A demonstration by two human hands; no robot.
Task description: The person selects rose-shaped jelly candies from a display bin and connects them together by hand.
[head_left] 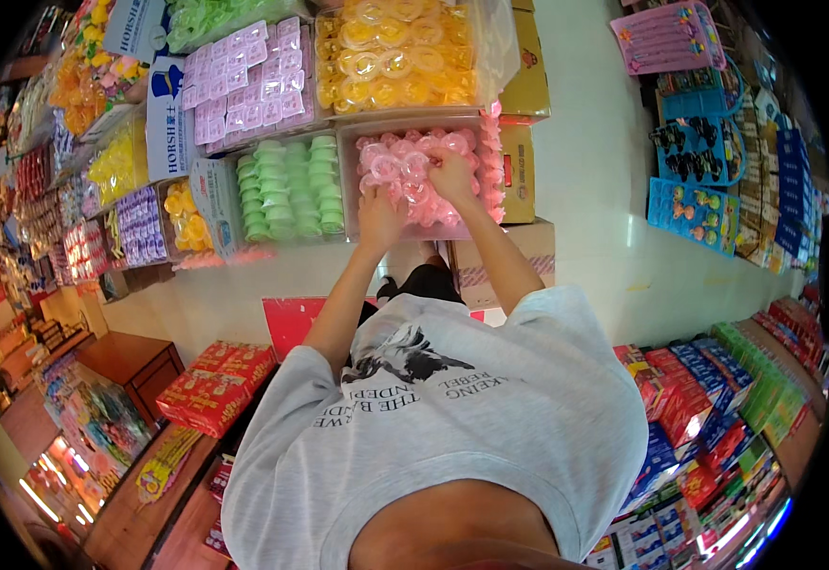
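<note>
The person is leaning forward over a row of open display boxes, both arms stretching out from a grey printed T-shirt point(452, 418). The left hand point(379, 214) is resting palm-down on the near part of the box of pink packets point(476, 171), its fingers lying fairly flat and spread over the wrapped pieces; whether they are pinching any one packet I cannot tell. The right hand point(451, 176) is reaching a little deeper into the same box, its fingers curling down among the pink packets as if closing on some, though the grip itself is hidden under the hand. The two hands are working close together, just beside each other.

That pink box is sitting in the middle of the row. Just to its left is lying a box of green round cases point(291, 185), behind it a box of yellow rings point(391, 52), and beside that a tray of pale lilac packets point(248, 81). Brown cartons point(519, 171) are standing against the right side of the pink box. Down at the person's left, red boxes point(215, 385) are stacking up near a wooden cabinet point(134, 356), and blue and red packets point(690, 399) are lining the right edge
</note>
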